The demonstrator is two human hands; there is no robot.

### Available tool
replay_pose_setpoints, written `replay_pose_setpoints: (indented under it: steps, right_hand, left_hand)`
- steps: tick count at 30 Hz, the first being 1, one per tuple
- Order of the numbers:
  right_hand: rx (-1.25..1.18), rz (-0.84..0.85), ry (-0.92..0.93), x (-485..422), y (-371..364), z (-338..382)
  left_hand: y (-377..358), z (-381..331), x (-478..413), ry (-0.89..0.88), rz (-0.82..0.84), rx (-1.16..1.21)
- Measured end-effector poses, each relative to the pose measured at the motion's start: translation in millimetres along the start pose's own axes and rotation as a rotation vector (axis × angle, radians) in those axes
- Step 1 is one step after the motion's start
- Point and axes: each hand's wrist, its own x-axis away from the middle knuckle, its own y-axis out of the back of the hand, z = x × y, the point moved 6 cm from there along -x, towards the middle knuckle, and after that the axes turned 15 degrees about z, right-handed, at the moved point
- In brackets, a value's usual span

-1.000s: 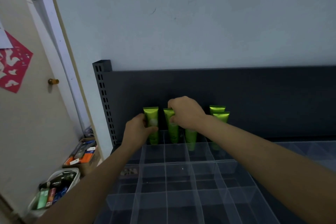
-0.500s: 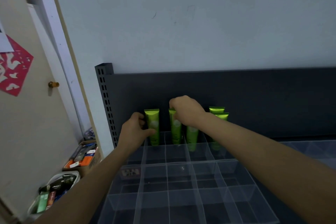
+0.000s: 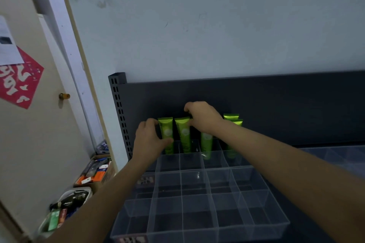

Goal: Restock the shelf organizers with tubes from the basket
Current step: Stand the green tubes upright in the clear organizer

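Note:
Several green tubes stand upright in the back row of a clear plastic organizer [image 3: 199, 199] on the dark shelf. My left hand [image 3: 150, 140] grips the leftmost green tube [image 3: 166, 134] from its left side, thumb across its lower front. My right hand [image 3: 203, 118] pinches the top of the second green tube [image 3: 184, 134]. A third green tube [image 3: 206, 144] stands below my right wrist. Two more green tubes [image 3: 233, 120] stand further right, one behind the other. The white basket [image 3: 67, 209] with mixed tubes sits on the floor at lower left.
The shelf's dark back panel [image 3: 276, 104] rises behind the tubes, with a slotted upright [image 3: 118, 108] at its left end. A cardboard box [image 3: 96, 171] of items lies on the floor by the door. The organizer's front rows of compartments hold nothing.
The view has tilted slightly. Both hands stay on the two left tubes; the second tube now stands closer to the leftmost one and more upright.

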Motion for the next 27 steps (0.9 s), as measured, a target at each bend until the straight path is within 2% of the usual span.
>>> replay_pose_setpoints:
  steps: [6, 10, 13, 18, 23, 27]
  right_hand:
    - [-0.138, -0.109, 0.018, 55.0, 21.7, -18.7]
    - [-0.179, -0.175, -0.005, 116.3, 33.2, -46.7]
    - [-0.211, -0.228, -0.058, 174.7, 37.2, -79.6]
    - [-0.201, -0.262, -0.209, 281.6, 26.8, -147.3]
    - [-0.222, -0.234, -0.426, 405.1, -10.2, -224.7]
    - [-0.256, -0.129, -0.627, 503.0, -61.6, -286.4]
  left_hand:
    - [-4.7, -46.1, 25.5, -0.132, 0.011, -0.036]
    - [-21.4, -110.0, 54.2, -0.263, 0.062, -0.092]
    - [-44.8, -166.7, 81.5, -0.380, 0.114, -0.037]
    - [-110.5, -248.8, 123.9, -0.512, 0.259, 0.072]
    - [-195.1, -326.4, 170.8, -0.705, 0.448, 0.004]
    - [-274.3, -374.1, 218.6, -0.774, 0.659, -0.010]
